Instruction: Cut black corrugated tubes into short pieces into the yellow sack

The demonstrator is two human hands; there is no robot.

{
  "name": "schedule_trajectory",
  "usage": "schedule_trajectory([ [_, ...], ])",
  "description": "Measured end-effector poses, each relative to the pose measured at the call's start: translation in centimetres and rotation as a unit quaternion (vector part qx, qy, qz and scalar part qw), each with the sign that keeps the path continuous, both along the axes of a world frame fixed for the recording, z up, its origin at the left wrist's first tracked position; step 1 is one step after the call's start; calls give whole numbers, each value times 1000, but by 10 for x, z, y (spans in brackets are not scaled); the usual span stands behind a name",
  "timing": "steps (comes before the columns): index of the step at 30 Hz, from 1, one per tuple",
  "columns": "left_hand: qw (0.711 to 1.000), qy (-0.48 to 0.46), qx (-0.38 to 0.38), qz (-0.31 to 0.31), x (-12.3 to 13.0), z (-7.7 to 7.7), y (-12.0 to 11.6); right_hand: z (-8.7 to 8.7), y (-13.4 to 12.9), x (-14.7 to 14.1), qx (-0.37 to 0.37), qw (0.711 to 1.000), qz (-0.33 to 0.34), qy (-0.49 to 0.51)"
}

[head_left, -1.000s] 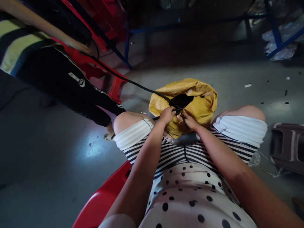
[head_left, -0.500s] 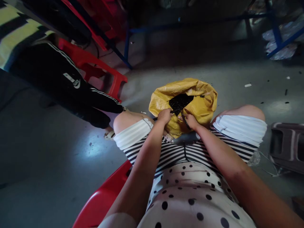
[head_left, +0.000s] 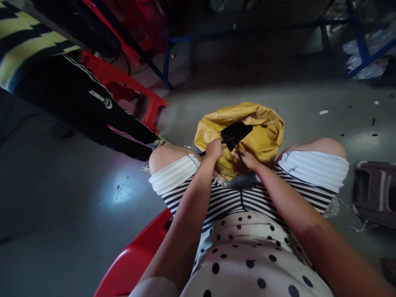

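Observation:
A yellow sack (head_left: 266,142) stands on the floor between my knees, its rim rolled open, with small black pieces (head_left: 236,133) inside. Over its near left rim, my left hand (head_left: 215,149) is closed on a thin black strip (head_left: 202,154) that sticks out to the left. Just right of it, my right hand (head_left: 246,158) is closed around a dark slim tool (head_left: 240,159), which looks like scissors or pliers. The tool's tip points into the sack's mouth. The hands are close together but apart.
At the left a person in black trousers (head_left: 83,103) stands beside a red stool (head_left: 123,80). A blue metal frame (head_left: 166,62) is ahead. Plastic bags (head_left: 371,68) lie at the far right. A grey stool (head_left: 375,189) is at the right, and a red seat (head_left: 133,260) is under me.
The person at the left has shifted a little to the right. The tip of my tool has moved slightly away from the strip's end in my left hand.

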State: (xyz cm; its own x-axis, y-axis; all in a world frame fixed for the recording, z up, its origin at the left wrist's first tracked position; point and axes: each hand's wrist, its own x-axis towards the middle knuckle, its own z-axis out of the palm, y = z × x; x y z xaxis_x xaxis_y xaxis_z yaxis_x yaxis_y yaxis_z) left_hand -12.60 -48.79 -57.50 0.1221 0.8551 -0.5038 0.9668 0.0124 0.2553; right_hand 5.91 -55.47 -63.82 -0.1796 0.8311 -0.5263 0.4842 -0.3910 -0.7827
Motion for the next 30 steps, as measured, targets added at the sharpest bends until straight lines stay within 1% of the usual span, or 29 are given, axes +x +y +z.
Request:
schedule_trajectory([
  [3, 1000, -1, -1, -6, 1, 1, -1, 0, 1, -1, -18, 1000, 14, 5],
  [6, 1000, -1, -3, -11, 2, -1, -1, 0, 1, -1, -19, 999, 26, -3],
  [11, 998, -31, -14, -53, 4, -7, -4, 3, 2, -2, -12, 1000, 21, -20],
  [13, 997, -32, -15, -62, 5, -9, -5, 4, 2, -3, -5, 999, 21, -29],
  [20, 997, -8, -35, -65, 3, -8, -4, 1, 3, -2, 34, 997, 29, -56],
  [24, 996, 24, -45, -69, 0, -11, -4, 0, 3, -1, 28, 998, 28, -57],
  [27, 996, 28, -45, -73, -1, -14, -4, 1, 3, -1, 22, 998, 25, -61],
  [30, 996, 33, -50, -62, -2, -15, -4, 3, 3, -1, 19, 997, 20, -71],
])
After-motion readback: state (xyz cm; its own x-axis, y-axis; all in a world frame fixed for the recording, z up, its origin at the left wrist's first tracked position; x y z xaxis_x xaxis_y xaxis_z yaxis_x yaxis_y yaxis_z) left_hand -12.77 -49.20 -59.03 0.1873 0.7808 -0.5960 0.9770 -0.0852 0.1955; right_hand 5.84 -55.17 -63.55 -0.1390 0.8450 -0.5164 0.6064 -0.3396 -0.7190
